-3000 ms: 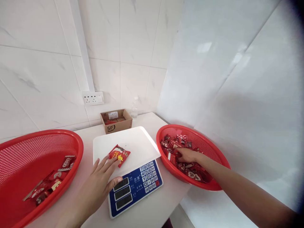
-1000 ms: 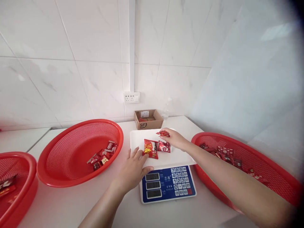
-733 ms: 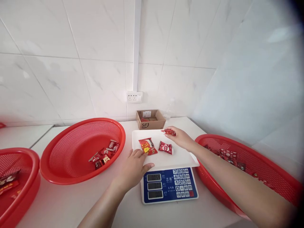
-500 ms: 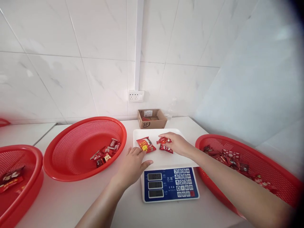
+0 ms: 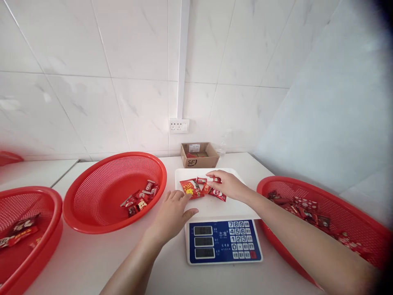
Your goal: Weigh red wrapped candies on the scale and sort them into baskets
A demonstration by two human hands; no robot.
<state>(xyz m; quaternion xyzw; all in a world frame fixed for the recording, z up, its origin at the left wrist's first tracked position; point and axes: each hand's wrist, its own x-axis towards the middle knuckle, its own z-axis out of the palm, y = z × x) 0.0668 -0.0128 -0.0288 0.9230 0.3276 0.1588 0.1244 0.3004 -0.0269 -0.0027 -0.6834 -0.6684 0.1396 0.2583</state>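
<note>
A digital scale with a blue keypad panel [image 5: 224,242] stands in front of me, its white tray [image 5: 211,211] behind the panel. On the tray lie a larger red-and-yellow snack packet [image 5: 190,189] and several smaller red packets, one of them a red packet with white lettering [image 5: 218,194]. My right hand [image 5: 229,184] hovers over these small packets with thumb and fingers apart; a small red packet [image 5: 216,179] shows between them, seemingly loose. At the tray's left edge my left hand [image 5: 173,215] is open, fingertips beside the larger packet, holding nothing.
Red perforated baskets with wrapped snacks stand around the scale: a round basket [image 5: 92,225] to the left, another basket [image 5: 57,200] at far left, and a basket [image 5: 276,180] under my right forearm. Behind the tray sit a cardboard box [image 5: 201,162] and a clear bottle [image 5: 225,141].
My right hand's fingers have opened, and the small red packets that were bunched under them now lie spread on the tray. My left hand has stayed nearly still. The view has shifted slightly.
</note>
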